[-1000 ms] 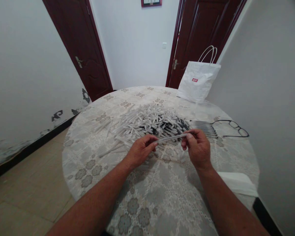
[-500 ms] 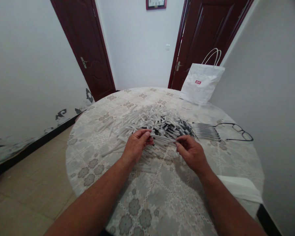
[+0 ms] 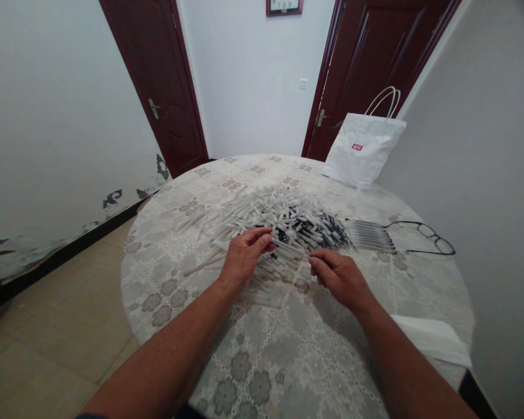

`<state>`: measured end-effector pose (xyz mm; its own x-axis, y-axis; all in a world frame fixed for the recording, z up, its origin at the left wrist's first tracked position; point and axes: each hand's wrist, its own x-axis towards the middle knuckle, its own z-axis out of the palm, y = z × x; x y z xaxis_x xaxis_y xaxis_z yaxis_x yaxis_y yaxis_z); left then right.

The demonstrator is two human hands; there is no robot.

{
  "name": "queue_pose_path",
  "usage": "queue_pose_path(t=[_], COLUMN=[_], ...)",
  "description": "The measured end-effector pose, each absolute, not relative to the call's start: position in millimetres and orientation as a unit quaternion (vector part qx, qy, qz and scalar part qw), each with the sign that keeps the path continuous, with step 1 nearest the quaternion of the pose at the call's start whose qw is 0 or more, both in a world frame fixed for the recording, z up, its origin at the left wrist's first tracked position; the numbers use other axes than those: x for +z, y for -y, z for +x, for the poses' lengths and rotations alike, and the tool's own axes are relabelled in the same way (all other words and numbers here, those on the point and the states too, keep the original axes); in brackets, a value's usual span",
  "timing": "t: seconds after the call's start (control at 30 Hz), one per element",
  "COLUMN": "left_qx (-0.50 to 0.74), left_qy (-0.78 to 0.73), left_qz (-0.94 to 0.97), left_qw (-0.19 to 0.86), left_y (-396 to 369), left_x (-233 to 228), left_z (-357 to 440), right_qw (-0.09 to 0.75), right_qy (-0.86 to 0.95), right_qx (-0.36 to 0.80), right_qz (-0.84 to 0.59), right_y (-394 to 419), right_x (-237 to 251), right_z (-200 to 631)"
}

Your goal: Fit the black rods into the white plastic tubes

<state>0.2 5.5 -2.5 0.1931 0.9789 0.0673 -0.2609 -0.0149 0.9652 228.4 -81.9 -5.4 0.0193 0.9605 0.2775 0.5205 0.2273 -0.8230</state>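
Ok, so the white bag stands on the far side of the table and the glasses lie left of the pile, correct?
One slip: the glasses lie to the right of the pile, as the head view shows. The white bag does stand on the far side of the table.

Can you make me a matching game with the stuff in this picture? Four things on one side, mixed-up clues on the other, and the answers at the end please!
Things
1. Glasses
2. Bag
3. Clock
4. Pile of thin tubes

Clues
A. Hung high up, cut off by the top edge of the picture
B. Heaped in a jumble, light and dark pieces mixed
C. Lying down, with a thin dark frame
D. Standing up, white with a bit of red on its front

Right pairs: 1-C, 2-D, 3-A, 4-B
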Motion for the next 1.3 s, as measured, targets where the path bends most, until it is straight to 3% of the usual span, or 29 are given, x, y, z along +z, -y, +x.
queue_pose_path(t=[0.17,0.43,0.53,0.63,0.8,0.87,1.07,1.3], left_qx=[0.496,0.504,0.505,0.502,0.462,0.443,0.35,0.343], left_qy=[-0.372,-0.374,-0.373,-0.372,-0.372,-0.368,-0.343,-0.363], left_qz=[0.524,0.517,0.516,0.521,0.566,0.587,0.699,0.738], left_qw=[0.584,0.582,0.582,0.581,0.572,0.569,0.52,0.454], left_y=[-4.0,-4.7,-4.1,-2.6,3.2,5.6,13.3,12.6], left_x=[1.7,0.7,-0.6,-2.4,-3.1,-3.3,-4.3,-3.4], left_z=[-1.2,0.9,2.5,4.4,6.3,6.9,8.0,5.0], right_qw=[0.442,0.45,0.444,0.43,0.39,0.366,0.208,0.028], right_qy=[0.546,0.416,0.411,0.485,0.712,0.748,0.789,0.636], right_qx=[0.446,0.609,0.619,0.533,0.15,0.067,-0.02,-0.022], right_qz=[-0.555,-0.504,-0.501,-0.543,-0.564,-0.549,-0.578,-0.77], right_y=[79.9,80.5,79.1,77.7,78.5,79.4,90.9,103.3], right_x=[-6.5,-9.6,-12.0,-9.8,-1.7,0.8,19.9,30.3], right_z=[228.0,222.9,224.3,226.2,224.3,222.1,233.9,350.2])
